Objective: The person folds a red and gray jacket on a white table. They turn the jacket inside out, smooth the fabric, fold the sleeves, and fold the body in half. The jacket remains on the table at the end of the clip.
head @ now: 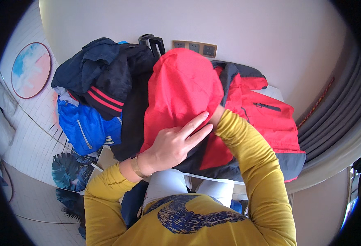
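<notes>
A red and black jacket (266, 123) lies spread before me, with a zipped pocket on its right part. Its red fabric rises in a rounded bulge (180, 83) at the middle. Into the opening of this bulge goes my right hand (216, 118); only the wrist shows, and the fingers are hidden under the cloth. My left hand (171, 147), with a bracelet at the wrist, rests against the lower edge of the red fabric. Two of its fingers stretch apart towards my right wrist; the thumb and other fingers are hidden, so its grip is unclear.
To the left are piled a dark garment with red stripes (106, 100) and a blue jacket (89, 126). Behind stands an electric kettle (151, 43), near a wall socket panel (194, 48). A grey curtain (331, 129) hangs at right. A round picture (31, 70) is at left.
</notes>
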Available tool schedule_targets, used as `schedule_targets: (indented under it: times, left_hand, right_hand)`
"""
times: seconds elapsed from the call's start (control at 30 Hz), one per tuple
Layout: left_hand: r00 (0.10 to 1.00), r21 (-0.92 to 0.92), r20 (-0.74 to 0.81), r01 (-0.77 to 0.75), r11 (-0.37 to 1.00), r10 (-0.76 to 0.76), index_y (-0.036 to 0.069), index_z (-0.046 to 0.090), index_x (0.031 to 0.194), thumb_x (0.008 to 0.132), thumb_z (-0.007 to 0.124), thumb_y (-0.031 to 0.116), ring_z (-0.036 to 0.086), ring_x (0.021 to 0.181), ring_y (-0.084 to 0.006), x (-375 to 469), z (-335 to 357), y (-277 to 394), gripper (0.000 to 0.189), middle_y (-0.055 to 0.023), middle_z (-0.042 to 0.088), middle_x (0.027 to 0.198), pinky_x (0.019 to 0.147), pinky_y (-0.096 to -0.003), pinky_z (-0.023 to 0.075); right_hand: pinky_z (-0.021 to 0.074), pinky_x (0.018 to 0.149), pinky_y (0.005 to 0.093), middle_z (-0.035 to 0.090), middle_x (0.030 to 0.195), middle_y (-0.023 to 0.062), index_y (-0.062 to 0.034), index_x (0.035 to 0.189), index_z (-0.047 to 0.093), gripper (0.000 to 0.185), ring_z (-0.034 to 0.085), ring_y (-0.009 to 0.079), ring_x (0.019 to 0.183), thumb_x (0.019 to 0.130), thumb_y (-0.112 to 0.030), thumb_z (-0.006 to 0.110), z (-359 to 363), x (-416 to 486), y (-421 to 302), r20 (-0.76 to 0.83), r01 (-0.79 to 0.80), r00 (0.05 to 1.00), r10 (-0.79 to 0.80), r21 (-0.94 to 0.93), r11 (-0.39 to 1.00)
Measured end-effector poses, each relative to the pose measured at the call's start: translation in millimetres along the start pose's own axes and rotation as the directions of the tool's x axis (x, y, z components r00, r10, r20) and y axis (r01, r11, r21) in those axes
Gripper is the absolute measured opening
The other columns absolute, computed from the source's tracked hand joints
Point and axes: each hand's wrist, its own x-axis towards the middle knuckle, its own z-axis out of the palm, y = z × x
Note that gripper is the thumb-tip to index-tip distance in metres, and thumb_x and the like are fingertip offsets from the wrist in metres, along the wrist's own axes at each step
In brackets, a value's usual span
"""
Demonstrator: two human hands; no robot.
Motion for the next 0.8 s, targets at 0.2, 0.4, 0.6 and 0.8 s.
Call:
schedule_targets:
  times: [0.2, 0.4, 0.6, 0.8]
  left_hand:
    - [0.959, -0.007, -0.243, 0.15, 0.989, -0.147, 0.001, 0.057, 0.146, 0.084, 0.076, 0.002, 0.07, 0.11, -0.0378, -2.6, -24.3, -11.6, 0.065, -0.0246, 0.051, 0.155, 0.084, -0.0393, 0.0606]
    - [0.765, -0.226, -0.546, 0.258, 0.939, -0.342, 0.001, 0.053, 0.149, 0.092, 0.081, 0.025, 0.062, 0.116, -0.0254, 7.9, -63.2, -54.9, 0.068, -0.0185, 0.047, 0.158, 0.093, -0.036, 0.0532]
    - [0.624, -0.824, -0.151, 0.35, 0.447, -0.766, -0.001, 0.05, 0.151, 0.1, 0.076, 0.031, 0.064, 0.122, -0.0214, 22.7, -62.4, -115.7, 0.066, -0.0159, 0.061, 0.142, 0.1, -0.0345, 0.054]
    - [0.476, -0.882, -0.026, 0.404, 0.244, -0.879, 0.002, 0.075, 0.118, 0.105, 0.067, 0.019, 0.074, 0.083, -0.0105, 13.8, -58.4, -153.5, 0.022, -0.0051, 0.078, 0.102, 0.069, -0.0253, 0.0582]
  right_hand:
    - [0.0556, 0.095, 0.0385, 0.068, 0.123, 0.007, -0.0046, 0.126, 0.065, 0.031, 0.065, 0.0219, 0.111, 0.099, -0.017, 0.071, -14.2, 12.5, -46.7, -0.059, 0.083, 0.996, -0.066, 0.386, 0.919]
    - [0.0557, 0.098, 0.0351, 0.067, 0.131, 0.002, -0.0058, 0.138, 0.063, 0.038, 0.063, 0.0157, 0.115, 0.102, -0.017, 0.071, 5.6, 30.4, -65.4, -0.086, 0.138, 0.99, -0.109, 0.498, 0.856]
    - [0.0561, 0.102, 0.0355, 0.068, 0.13, 0.0047, -0.0032, 0.137, 0.062, 0.034, 0.065, 0.0175, 0.118, 0.105, -0.015, 0.065, 30.7, 36.8, -70.3, -0.1, 0.106, 0.994, -0.053, 0.644, 0.758]
    - [0.0559, 0.102, 0.0381, 0.067, 0.136, 0.0103, -0.0027, 0.142, 0.059, 0.037, 0.066, 0.0197, 0.121, 0.107, -0.016, 0.061, 41.7, -11.3, -67.9, -0.133, -0.126, 0.967, 0.219, 0.497, 0.859]
